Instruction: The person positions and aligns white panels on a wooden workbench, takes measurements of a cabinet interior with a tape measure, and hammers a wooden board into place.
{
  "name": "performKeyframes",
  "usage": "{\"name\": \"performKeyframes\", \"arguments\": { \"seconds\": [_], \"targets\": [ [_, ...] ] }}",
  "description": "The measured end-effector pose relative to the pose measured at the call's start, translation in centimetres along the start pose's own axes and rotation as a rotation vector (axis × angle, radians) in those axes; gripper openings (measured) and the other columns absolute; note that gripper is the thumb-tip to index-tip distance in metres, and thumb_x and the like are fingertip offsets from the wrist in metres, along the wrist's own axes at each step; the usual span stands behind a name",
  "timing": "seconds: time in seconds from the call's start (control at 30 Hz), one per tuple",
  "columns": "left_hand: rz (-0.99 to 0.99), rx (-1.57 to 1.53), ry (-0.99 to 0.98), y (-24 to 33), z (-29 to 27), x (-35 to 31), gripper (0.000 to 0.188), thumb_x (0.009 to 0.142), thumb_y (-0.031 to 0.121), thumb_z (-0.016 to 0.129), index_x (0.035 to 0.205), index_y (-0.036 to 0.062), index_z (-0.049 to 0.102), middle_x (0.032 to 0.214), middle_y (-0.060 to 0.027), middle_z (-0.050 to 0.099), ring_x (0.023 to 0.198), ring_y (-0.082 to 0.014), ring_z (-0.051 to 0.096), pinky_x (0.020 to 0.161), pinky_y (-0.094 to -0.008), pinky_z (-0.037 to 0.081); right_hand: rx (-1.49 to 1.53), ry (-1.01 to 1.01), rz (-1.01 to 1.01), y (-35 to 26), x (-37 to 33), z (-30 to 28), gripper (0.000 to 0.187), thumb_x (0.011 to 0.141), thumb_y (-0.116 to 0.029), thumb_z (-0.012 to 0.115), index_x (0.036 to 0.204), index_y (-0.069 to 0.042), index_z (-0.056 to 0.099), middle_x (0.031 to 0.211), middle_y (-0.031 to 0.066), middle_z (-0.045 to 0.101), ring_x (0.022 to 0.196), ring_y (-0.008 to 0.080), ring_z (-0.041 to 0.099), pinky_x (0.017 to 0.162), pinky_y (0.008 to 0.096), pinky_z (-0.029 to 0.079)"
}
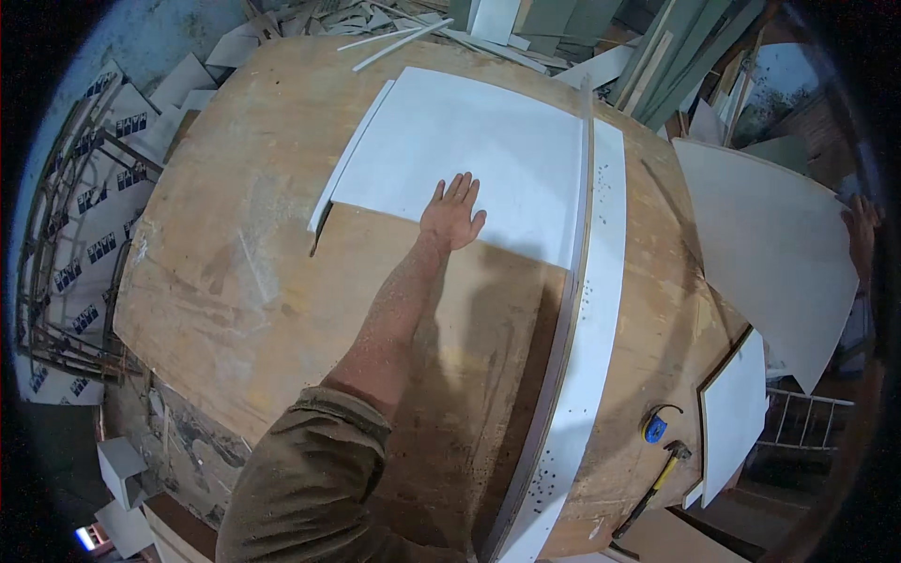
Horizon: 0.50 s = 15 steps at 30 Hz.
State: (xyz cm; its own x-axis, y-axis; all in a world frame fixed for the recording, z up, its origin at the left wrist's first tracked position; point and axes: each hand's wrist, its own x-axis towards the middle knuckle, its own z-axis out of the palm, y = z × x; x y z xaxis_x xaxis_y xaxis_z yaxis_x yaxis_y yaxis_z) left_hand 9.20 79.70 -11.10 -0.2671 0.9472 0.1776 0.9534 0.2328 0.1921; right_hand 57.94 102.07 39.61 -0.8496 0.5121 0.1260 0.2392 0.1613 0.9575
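Observation:
My left hand (452, 216) lies flat, fingers spread, near the front edge of a white panel (469, 131) on the wooden worktable. The panel's right side meets a long upright board (564, 319) standing on edge. A narrow white strip (351, 155) runs along the panel's left side. At the far right rim, dim and partly cut off, my right hand (861, 230) grips the edge of a pale, loose board (765, 244) tilted beside the table.
A white strip dotted with debris (605, 235) lies right of the upright board. Near the table's right edge are a blue tape measure (655, 427) and a hammer (657, 479). Offcuts (450, 33) pile behind; printed sheets and a metal frame (70, 244) stand left.

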Motion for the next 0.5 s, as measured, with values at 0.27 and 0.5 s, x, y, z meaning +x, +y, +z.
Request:
{"name": "performKeyframes", "arguments": {
  "seconds": [0.27, 0.5],
  "targets": [
    [-0.001, 0.025, -0.042, 1.1, 0.2, 4.4, 0.065, 0.098, 0.044, 0.030, 0.150, 0.0061, 0.022, 0.158, -0.0097, 0.021, 0.147, -0.0224, 0.016, 0.121, -0.0422, 0.012, 0.088, -0.256, 0.104, 0.1, -0.5, 0.0, 0.041, 0.096, -0.022, 0.052, 0.132, -0.001, 0.047, 0.130, 0.0180, 0.053, 0.127, 0.0295, 0.046, 0.112, 0.0465, 0.029],
    [0.050, 0.003, 0.191, -3.6, 5.6, 8.4, 0.061, 0.095, 0.040, 0.046, 0.144, 0.0035, 0.038, 0.151, -0.0167, 0.034, 0.142, -0.0290, 0.029, 0.117, -0.0480, 0.019, 0.086, -0.253, -0.058, -5.5, 2.2, -7.5, 0.031, 0.089, -0.016, 0.057, 0.119, -0.012, 0.063, 0.137, 0.0114, 0.049, 0.128, 0.0274, 0.045, 0.112, 0.0450, 0.029]
  ]
}}
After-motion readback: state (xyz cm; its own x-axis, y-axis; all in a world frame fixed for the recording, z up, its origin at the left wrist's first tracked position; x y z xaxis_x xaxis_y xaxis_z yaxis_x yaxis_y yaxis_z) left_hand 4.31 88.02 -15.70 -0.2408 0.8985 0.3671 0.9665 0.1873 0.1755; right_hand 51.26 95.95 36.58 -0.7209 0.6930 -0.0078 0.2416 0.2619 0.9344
